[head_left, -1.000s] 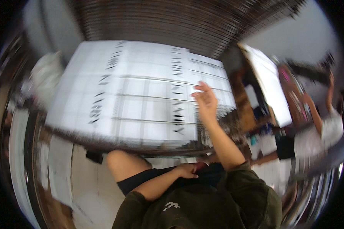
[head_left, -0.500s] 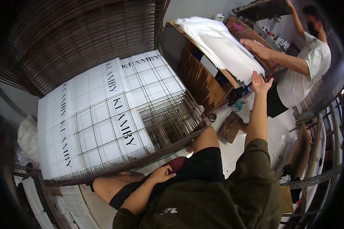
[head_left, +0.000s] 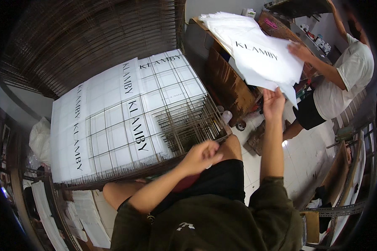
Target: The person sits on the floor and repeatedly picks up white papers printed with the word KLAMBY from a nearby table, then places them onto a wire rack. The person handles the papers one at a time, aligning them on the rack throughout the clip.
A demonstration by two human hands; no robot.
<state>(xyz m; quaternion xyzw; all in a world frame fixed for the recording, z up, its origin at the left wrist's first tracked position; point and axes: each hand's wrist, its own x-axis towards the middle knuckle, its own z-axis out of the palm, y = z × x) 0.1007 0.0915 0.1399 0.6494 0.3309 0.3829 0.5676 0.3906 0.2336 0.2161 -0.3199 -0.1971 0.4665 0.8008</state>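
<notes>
My right hand (head_left: 273, 103) reaches out palm up, its fingers at the near edge of a white sheet (head_left: 255, 71) with black lettering. The co-worker's hand (head_left: 299, 52) rests on that same sheet at its right side. Beneath it lies a pile of white sheets (head_left: 228, 27) on a wooden table. Slightly blurred, my left hand (head_left: 203, 157) is raised above my lap with its fingers loosely bent and apart, nothing seen in it. Beyond it stands a wire drying rack (head_left: 184, 129), with several printed white sheets (head_left: 109, 117) laid out on its grid.
The co-worker (head_left: 343, 75) in a white shirt stands at the right behind the wooden table (head_left: 226, 85). Raised wire grids (head_left: 92, 37) fill the far left. A metal shelf (head_left: 343, 211) is at the near right, and stacked white sheets (head_left: 90, 217) are at the near left.
A printed sheet now lies over the pile and reaches my right hand, which was empty with fingers spread. My left hand has risen from my lap toward the right.
</notes>
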